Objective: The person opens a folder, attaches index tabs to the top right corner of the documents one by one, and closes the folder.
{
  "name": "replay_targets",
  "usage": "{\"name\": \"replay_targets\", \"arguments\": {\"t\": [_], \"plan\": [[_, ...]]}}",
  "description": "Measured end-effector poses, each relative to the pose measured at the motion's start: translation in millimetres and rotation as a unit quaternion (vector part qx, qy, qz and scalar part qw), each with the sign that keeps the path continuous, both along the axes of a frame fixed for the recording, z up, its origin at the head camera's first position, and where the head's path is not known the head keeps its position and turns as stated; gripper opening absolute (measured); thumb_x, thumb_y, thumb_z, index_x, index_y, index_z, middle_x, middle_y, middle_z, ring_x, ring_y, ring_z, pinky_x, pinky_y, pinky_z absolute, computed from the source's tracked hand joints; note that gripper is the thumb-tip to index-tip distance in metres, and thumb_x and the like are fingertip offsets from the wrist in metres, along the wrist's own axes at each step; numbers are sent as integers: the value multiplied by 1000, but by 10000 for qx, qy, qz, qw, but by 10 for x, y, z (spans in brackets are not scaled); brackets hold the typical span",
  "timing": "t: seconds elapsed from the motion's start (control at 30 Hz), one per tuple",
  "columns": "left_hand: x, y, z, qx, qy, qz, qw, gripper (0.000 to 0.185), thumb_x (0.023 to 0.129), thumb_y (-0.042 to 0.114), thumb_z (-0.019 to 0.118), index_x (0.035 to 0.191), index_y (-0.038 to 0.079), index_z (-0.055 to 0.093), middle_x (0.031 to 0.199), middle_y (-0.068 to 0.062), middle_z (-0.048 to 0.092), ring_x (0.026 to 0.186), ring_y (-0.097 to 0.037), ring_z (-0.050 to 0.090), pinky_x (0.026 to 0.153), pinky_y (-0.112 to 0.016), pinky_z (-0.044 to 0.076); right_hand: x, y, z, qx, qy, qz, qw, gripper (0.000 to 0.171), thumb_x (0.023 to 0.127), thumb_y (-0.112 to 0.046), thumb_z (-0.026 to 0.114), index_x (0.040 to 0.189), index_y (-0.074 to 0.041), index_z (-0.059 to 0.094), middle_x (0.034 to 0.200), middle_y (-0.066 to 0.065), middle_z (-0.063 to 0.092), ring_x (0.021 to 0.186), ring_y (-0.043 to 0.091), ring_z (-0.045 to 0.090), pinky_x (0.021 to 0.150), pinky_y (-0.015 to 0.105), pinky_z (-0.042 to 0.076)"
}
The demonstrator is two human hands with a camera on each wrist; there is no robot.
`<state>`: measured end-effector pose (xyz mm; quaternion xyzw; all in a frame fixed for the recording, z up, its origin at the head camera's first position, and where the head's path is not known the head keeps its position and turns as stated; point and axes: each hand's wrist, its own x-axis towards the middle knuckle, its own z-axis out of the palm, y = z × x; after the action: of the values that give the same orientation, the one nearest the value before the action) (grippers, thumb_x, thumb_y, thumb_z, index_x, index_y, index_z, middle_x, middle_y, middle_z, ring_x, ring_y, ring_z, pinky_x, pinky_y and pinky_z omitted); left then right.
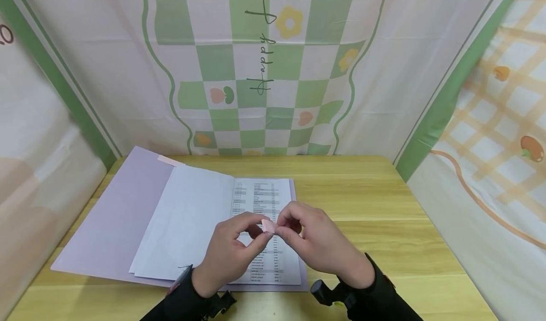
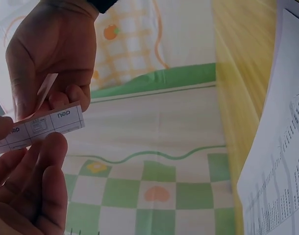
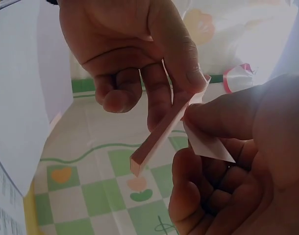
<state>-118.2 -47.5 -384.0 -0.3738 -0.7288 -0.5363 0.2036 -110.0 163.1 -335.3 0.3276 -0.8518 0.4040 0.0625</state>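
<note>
Both hands meet above the open folder. My left hand [image 1: 259,232] pinches a small pink sticky note pad [image 1: 268,225] between thumb and fingers. In the left wrist view the pad's white printed backing [image 2: 46,128] faces the camera, and a pink sheet [image 2: 45,90] lifts off behind it. In the right wrist view the pad [image 3: 159,136] is edge-on. There my right hand [image 3: 193,117] pinches one sheet [image 3: 208,144] that bends away from the pad's end. My right hand [image 1: 285,229] touches the pad from the right.
An open lilac folder [image 1: 115,212] lies on the wooden table [image 1: 384,207], holding a blank white sheet [image 1: 187,216] and a printed list [image 1: 262,197]. A pink tab [image 1: 168,160] sticks out at its far edge. Patterned cloth walls enclose the table on three sides.
</note>
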Motion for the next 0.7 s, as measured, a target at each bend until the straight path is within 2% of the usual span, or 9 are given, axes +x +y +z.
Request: {"name": "replay_targets", "arguments": {"t": [0.07,0.23,0.5,0.7], "plan": [[-8,1,-13,53,64,20,10000,19,91,8,73,109,12,69,96,1,70,71,-8,60,63,-27,52,-1,-4,2,-29,3,3,10000,8,97,-16,67,95,-18,59,85,-12,55,73,8,53,62,29,48],[-24,7,-28,139,-39,14,9999,17,90,7,71,106,12,67,91,2,68,67,-8,58,59,-29,51,-6,-14,0,-121,8,22,9999,10,98,-19,66,93,-21,58,83,-13,55,72,7,53,61,28,46],[-42,10,6,279,-172,-104,9994,17,89,2,62,101,10,52,79,4,57,67,-9,55,58,-29,51,-16,-82,-15,-371,213,303,9986,9,99,-16,64,94,-19,57,85,-12,55,74,7,53,62,27,47],[-56,-5,5,322,-383,-37,9987,19,89,0,60,102,10,51,77,4,59,64,-9,56,58,-29,51,-18,-90,-29,-525,271,157,9981,11,98,-12,65,94,-18,57,84,-11,54,74,8,53,62,26,47]]}}
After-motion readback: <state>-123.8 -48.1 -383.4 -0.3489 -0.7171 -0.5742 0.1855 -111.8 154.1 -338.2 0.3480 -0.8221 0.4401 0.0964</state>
